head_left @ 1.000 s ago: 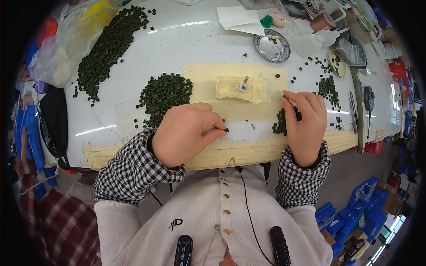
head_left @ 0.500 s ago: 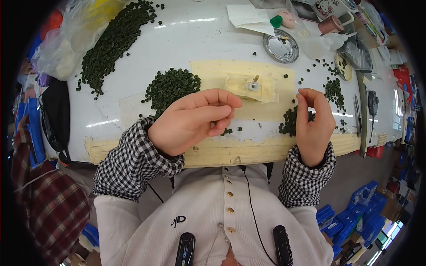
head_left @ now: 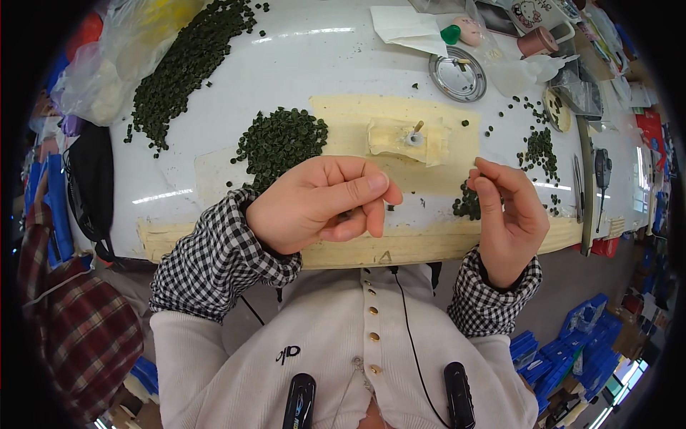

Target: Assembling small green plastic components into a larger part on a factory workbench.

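Note:
My left hand (head_left: 325, 204) is raised over the table's near edge, its fingers curled and the thumb pressed against the index finger. Anything it pinches is too small or hidden to name. Across from it, my right hand (head_left: 509, 218) holds thumb and forefinger close together in a pinch; what lies between them cannot be made out. Behind the left hand spreads a pile of small dark green round pieces (head_left: 282, 139). A smaller heap of the same pieces (head_left: 466, 205) lies beside the right hand. Beyond both hands, a taped block with a small upright pin (head_left: 419, 127) is fixed on yellowish tape (head_left: 343, 111).
A long dark green heap (head_left: 175, 79) lies at the far left beside plastic bags (head_left: 107, 89). Toward the far right are a round metal lid (head_left: 457, 74), a thread spool (head_left: 537, 42), a shallow dish (head_left: 556, 111) and tweezers (head_left: 577, 187). Wooden edging (head_left: 429, 242) lines the table front.
My left hand has shifted a little right and lower, its thumb pressing onto the index finger. My right hand has dropped slightly, its forefinger now reaching out toward the left.

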The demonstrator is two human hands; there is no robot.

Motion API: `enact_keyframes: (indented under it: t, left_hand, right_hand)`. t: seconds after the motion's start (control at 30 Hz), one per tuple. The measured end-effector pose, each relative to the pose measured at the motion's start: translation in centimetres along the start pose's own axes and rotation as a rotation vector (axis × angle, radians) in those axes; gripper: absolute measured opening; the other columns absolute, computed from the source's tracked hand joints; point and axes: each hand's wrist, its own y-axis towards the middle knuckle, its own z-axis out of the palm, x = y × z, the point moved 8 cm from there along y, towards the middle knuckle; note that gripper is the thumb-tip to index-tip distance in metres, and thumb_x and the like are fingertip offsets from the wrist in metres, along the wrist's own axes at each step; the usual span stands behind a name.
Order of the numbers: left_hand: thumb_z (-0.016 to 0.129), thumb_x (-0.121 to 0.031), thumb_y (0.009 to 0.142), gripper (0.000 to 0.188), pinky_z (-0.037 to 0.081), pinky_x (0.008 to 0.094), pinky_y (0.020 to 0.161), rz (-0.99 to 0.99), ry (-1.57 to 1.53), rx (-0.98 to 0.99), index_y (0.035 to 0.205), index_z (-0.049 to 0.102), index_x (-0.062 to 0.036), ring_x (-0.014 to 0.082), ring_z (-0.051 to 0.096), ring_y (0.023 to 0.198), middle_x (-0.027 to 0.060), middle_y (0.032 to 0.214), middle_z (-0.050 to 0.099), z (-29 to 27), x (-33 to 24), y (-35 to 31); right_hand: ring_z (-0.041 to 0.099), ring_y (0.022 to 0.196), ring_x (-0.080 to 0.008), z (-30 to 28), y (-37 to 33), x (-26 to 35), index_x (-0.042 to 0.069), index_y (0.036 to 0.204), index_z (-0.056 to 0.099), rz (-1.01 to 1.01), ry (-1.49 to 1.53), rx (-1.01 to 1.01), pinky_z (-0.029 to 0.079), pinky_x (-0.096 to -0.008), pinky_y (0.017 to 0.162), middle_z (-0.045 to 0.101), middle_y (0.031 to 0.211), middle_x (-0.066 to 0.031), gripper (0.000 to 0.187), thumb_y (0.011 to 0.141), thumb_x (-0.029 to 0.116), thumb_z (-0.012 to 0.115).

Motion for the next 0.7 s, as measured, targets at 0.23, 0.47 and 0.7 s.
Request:
enact_keyframes:
  t: [0.23,0.47,0.7]
  left_hand:
    - [0.041,-0.019,0.099,0.031,0.032,0.0172,0.054,0.051,-0.022,-0.081,0.113,0.055,0.0048,0.0047,0.037,0.058,-0.0022,0.070,0.047,0.0,0.5,0.7]
    - [0.040,-0.016,0.099,0.033,0.038,0.0189,0.060,0.026,0.036,0.007,0.123,0.048,0.0046,0.0057,0.046,0.067,0.0060,0.095,0.060,-0.2,0.5,0.4]
    - [0.040,-0.019,0.099,0.030,0.048,0.0246,0.070,0.060,-0.101,-0.040,0.119,0.047,0.0024,0.0132,0.059,0.077,0.0164,0.107,0.062,-0.1,1.0,0.7]
  right_hand:
    - [0.062,0.080,-0.0174,2.6,-0.8,0.0,-0.005,0.099,0.065,0.044,0.198,0.181,0.047,-0.0253,0.073,0.066,0.088,-0.0119,0.019,0.080,-0.008,0.061]
    - [0.063,0.088,-0.0148,4.2,-1.6,-0.7,-0.005,0.103,0.062,0.231,0.488,0.251,0.049,-0.0252,0.079,0.066,0.092,-0.0113,0.020,0.083,-0.007,0.060]
    - [0.063,0.090,-0.0136,4.5,-1.8,-1.4,-0.006,0.105,0.059,0.308,0.616,0.275,0.049,-0.0248,0.081,0.066,0.094,-0.0107,0.020,0.085,-0.005,0.060]
